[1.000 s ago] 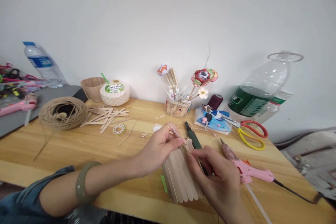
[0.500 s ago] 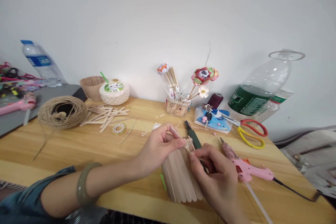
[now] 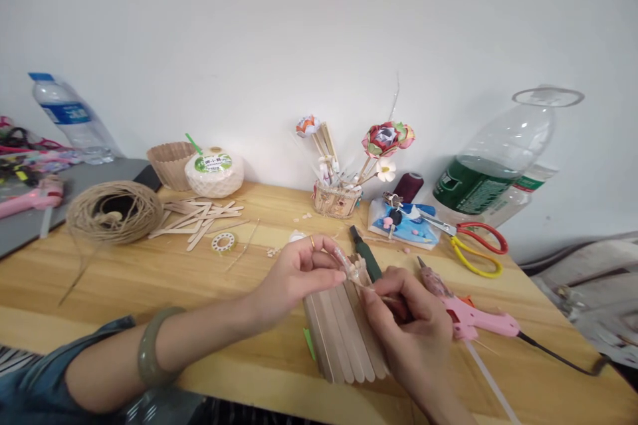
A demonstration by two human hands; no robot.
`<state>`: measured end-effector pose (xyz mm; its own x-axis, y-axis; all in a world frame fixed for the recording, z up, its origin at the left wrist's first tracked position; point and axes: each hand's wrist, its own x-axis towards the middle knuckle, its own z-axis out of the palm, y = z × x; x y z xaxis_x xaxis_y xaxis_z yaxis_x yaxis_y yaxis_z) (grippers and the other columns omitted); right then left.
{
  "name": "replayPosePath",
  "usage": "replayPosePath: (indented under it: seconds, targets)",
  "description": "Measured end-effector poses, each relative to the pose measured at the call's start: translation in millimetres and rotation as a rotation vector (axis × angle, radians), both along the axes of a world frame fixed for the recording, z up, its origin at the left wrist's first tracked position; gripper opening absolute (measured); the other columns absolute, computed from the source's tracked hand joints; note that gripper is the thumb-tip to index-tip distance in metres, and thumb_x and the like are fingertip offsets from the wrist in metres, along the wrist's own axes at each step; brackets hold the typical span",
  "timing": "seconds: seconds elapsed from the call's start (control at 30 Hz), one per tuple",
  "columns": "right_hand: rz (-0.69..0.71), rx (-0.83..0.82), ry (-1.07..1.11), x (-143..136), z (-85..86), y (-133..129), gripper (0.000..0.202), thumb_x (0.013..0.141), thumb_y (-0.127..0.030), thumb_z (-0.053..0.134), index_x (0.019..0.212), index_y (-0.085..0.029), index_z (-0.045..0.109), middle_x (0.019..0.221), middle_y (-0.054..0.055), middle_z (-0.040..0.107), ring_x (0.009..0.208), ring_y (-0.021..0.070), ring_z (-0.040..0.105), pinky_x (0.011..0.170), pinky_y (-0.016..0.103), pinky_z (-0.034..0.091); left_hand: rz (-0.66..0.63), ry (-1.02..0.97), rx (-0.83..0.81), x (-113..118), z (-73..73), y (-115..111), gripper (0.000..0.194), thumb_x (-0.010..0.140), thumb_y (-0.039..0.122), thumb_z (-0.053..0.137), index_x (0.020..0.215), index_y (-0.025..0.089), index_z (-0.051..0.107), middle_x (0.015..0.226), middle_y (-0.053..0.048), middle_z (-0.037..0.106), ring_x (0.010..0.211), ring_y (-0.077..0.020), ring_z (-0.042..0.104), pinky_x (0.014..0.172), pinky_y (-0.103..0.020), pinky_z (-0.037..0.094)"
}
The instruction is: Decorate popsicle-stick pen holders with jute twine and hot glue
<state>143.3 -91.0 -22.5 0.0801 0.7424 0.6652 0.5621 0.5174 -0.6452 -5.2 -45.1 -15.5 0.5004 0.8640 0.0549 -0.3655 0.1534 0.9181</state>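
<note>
Over the top end of a panel of craft sticks (image 3: 343,332), laid side by side on the table, both hands meet. My left hand (image 3: 299,272) is closed in a pinch, thumb and fingertips at a small pale, partly see-through piece (image 3: 355,272) too small to make out. From the right, my right hand (image 3: 409,319) pinches a thin wooden sliver (image 3: 365,287) against that same piece; its other fingers curl underneath. A dark green pen-like tool (image 3: 366,255) lies just behind the fingertips. Part of the panel is hidden by my right hand.
A pink glue gun (image 3: 468,319) with its cord lies right. Red-and-yellow scissors (image 3: 478,249) rest behind it, near a large bottle (image 3: 478,179). Left are a twine coil (image 3: 114,212), loose craft sticks (image 3: 202,219) and a tape roll (image 3: 223,242). A flower basket (image 3: 336,200) stands at the back.
My left thumb has drawn back slightly to the left, so more of the small pale piece shows between the hands. The view has shifted a little; the panel stays in place.
</note>
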Motion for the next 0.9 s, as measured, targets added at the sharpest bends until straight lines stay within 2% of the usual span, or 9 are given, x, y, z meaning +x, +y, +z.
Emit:
replayPosePath:
  seconds: [0.07,0.2,0.33,0.43,0.5,0.57,0.7,0.9]
  targets:
    - [0.011,-0.012,0.011,0.2,0.0,0.0,0.02,0.075,-0.014,0.053,0.056,-0.019,0.048,0.045,-0.008,0.039,0.036,0.0048,0.032,0.034,0.017,0.023,-0.013,0.008,0.028,-0.9,-0.7,0.6,0.024,0.064,0.026,0.076,0.074,0.015,0.057,0.055,0.005,0.054,0.051,-0.008,0.046,0.053,-0.021,0.031]
    - [0.067,-0.039,0.007,2.9,1.1,-1.5,0.018,0.077,-0.015,0.053,0.059,-0.019,0.049,0.048,-0.008,0.04,0.038,0.0056,0.034,0.035,0.018,0.025,-0.051,0.045,0.071,-2.3,-2.8,1.9,0.03,0.066,0.032,0.076,0.077,0.016,0.053,0.057,0.005,0.055,0.051,-0.0079,0.045,0.051,-0.021,0.029]
    - [0.145,-0.03,-0.079,12.8,6.3,-3.4,0.02,0.083,-0.016,0.05,0.063,-0.02,0.05,0.054,-0.004,0.046,0.048,0.0097,0.044,0.043,0.021,0.035,-0.07,0.085,0.115,-4.6,-2.5,4.0,0.036,0.068,0.037,0.075,0.077,0.017,0.046,0.054,0.007,0.052,0.047,-0.006,0.039,0.048,-0.02,0.024]
    - [0.121,0.118,-0.235,24.0,12.1,-2.5,0.01,0.084,-0.013,0.052,0.079,-0.02,0.058,0.072,0.001,0.055,0.067,0.0144,0.055,0.058,0.026,0.045,-0.054,0.083,0.138,-6.6,1.9,5.6,0.039,0.068,0.037,0.076,0.077,0.018,0.042,0.051,0.009,0.05,0.045,-0.0049,0.036,0.047,-0.02,0.023]
    - [0.097,0.259,-0.408,31.0,15.3,0.2,0.021,0.082,-0.006,0.052,0.094,-0.021,0.061,0.083,0.003,0.057,0.074,0.0147,0.057,0.062,0.027,0.047,-0.07,0.08,0.132,-7.6,6.1,6.5,0.042,0.067,0.037,0.077,0.076,0.018,0.041,0.054,0.007,0.054,0.046,-0.0049,0.039,0.047,-0.019,0.026]
    - [0.134,0.328,-0.594,36.0,18.2,4.0,0.032,0.082,-0.002,0.049,0.101,-0.024,0.062,0.091,0.004,0.059,0.076,0.014,0.058,0.063,0.026,0.048,-0.116,0.091,0.112,-8.1,9.5,7.3,0.045,0.066,0.038,0.078,0.075,0.018,0.039,0.058,0.005,0.058,0.049,-0.0053,0.044,0.049,-0.019,0.028]
    - [0.269,0.285,-0.79,38.8,28.1,9.4,0.039,0.085,-0.003,0.043,0.115,-0.023,0.058,0.113,0.008,0.062,0.091,0.0181,0.061,0.072,0.032,0.052,-0.195,0.111,0.085,-9.0,10.3,10.0,0.047,0.064,0.04,0.079,0.075,0.018,0.039,0.06,0.006,0.056,0.052,-0.0057,0.047,0.052,-0.019,0.031]
    - [0.455,0.19,-0.867,35.8,46.7,7.6,0.029,0.091,-0.012,0.042,0.115,-0.016,0.057,0.113,0.01,0.067,0.088,0.0168,0.064,0.07,0.029,0.054,-0.32,0.176,0.123,-14.2,11.0,13.1,0.043,0.067,0.042,0.075,0.073,0.019,0.039,0.056,0.008,0.049,0.05,-0.0057,0.043,0.049,-0.019,0.027]
